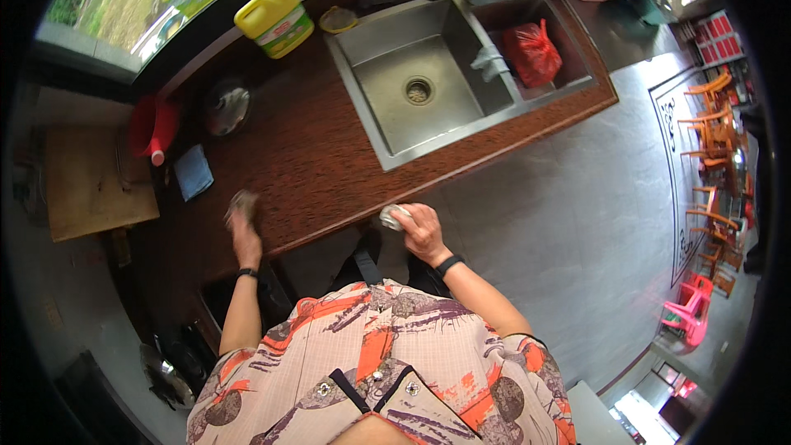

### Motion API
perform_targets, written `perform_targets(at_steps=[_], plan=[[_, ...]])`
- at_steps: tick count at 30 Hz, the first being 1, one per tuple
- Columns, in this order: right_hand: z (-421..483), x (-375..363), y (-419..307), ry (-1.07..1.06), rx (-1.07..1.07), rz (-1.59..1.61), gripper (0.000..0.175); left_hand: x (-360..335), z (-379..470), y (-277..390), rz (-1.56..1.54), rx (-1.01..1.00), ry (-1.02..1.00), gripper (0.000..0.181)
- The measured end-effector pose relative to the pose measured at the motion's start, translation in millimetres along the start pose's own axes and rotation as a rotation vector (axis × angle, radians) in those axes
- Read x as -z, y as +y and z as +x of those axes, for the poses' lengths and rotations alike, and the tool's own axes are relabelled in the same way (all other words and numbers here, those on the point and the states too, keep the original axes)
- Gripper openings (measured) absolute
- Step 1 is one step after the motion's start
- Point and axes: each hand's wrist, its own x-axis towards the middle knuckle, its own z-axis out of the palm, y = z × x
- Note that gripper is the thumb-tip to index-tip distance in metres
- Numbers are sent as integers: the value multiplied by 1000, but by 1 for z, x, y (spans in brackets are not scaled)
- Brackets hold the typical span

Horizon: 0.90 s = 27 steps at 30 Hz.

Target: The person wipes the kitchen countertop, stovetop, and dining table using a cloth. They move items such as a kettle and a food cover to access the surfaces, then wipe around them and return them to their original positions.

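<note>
My right hand (424,233) grips a crumpled whitish-grey cloth (393,217) just off the front edge of the dark red-brown countertop (315,191). Over the counter's left part is my left hand (247,246), blurred by motion. A greyish-brown shape (242,205) shows at its fingers; whether it is a cloth or scrubber in the grasp is too blurred to tell. Up and left of that hand lies a folded light blue cloth (194,173). Beyond it are a red plastic dipper (152,127) and a round shiny metal lid or dish (227,108).
A steel sink (426,83) is set into the counter; its smaller basin holds a tied red plastic bag (534,54). A whitish cloth (491,63) hangs over the divider. A yellow jug (274,18) stands by the window. At left is a wooden board (99,182); orange chairs (714,123) stand far right.
</note>
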Motion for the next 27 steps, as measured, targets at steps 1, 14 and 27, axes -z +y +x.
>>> perform_targets(at_steps=[1, 14, 27], plan=[[-26, 16, 7, 49, -62, -15, 56, 5, -17, -18, 47, 209, -5, 52], [-429, 143, 115, 629, -1550, -409, 44, -188, -4, 402, -47, -669, -125, 56], [-468, 135, 104, 641, -1712, -212, 44, -107, -3, 300, 20, -585, -431, 49]])
